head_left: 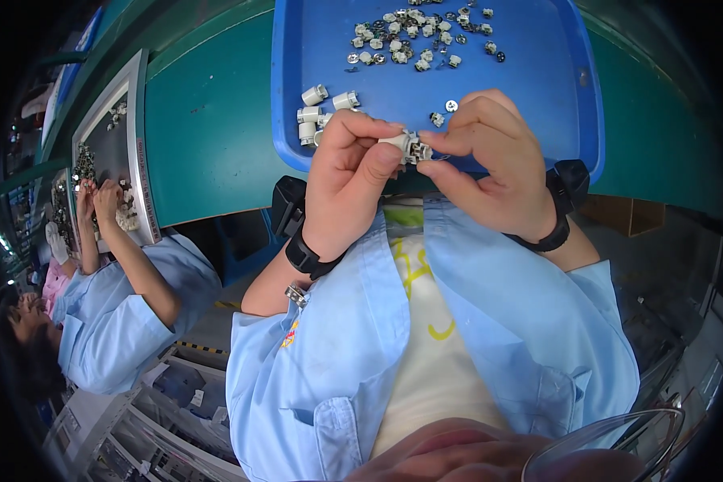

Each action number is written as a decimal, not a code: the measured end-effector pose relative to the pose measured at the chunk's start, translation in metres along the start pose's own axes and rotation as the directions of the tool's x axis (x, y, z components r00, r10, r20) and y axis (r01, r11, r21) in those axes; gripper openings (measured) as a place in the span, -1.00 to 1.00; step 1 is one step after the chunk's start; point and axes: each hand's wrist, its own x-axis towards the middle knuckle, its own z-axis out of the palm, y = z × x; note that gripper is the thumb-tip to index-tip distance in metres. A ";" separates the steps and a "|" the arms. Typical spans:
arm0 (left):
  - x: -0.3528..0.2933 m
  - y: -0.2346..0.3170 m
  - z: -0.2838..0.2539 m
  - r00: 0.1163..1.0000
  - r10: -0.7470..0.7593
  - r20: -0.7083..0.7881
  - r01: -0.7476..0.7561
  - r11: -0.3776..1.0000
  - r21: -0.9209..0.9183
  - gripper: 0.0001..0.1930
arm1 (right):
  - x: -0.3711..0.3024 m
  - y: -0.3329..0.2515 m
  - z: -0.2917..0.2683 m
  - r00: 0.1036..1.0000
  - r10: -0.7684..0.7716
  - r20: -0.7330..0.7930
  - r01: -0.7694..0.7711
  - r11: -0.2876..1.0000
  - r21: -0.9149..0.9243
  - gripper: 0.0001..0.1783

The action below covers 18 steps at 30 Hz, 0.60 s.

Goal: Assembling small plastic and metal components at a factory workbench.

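Observation:
My left hand (347, 178) pinches a white cylindrical housing (395, 142) between thumb and fingers, over the near edge of a blue tray (530, 88). Against the housing's right end sits a small white insert with metal contacts (420, 151). The thumb and index finger of my right hand (494, 161) close on that insert from the right; how far it sits inside the housing I cannot tell. Several white housings (308, 114) lie in the tray's near left corner. Beyond my right fingertips are a loose insert (437, 120) and a round metal disc (451, 105).
Many loose inserts and metal discs (410, 32) are scattered across the tray's far part. The tray stands on a green tabletop (209, 136). To the left, a co-worker in a light blue shirt (128, 337) handles small parts over a metal-framed tray (140, 161).

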 end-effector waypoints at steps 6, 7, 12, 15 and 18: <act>0.006 -0.006 -0.002 0.999 0.002 -0.045 -0.003 1.000 -0.023 -0.78 | -0.001 0.013 0.008 0.998 0.058 -0.023 -0.057 0.997 0.049 -0.72; 0.007 -0.006 -0.002 0.999 0.004 -0.053 -0.005 1.000 -0.025 -0.77 | -0.001 0.014 0.008 0.998 0.066 -0.025 -0.064 0.996 0.055 -0.72; 0.012 0.001 0.005 0.998 -0.017 -0.062 0.018 1.000 0.011 -0.75 | -0.002 0.019 0.007 0.996 0.087 -0.009 -0.087 0.996 0.029 -0.72; 0.008 0.001 0.003 0.999 -0.026 -0.022 0.028 0.996 0.089 -0.73 | -0.005 0.018 0.002 0.998 0.066 0.006 -0.066 0.998 0.008 -0.71; 0.003 0.001 0.007 1.000 -0.017 -0.004 0.017 0.994 0.108 -0.72 | -0.007 0.009 0.000 1.000 0.025 -0.010 -0.025 0.999 -0.045 -0.69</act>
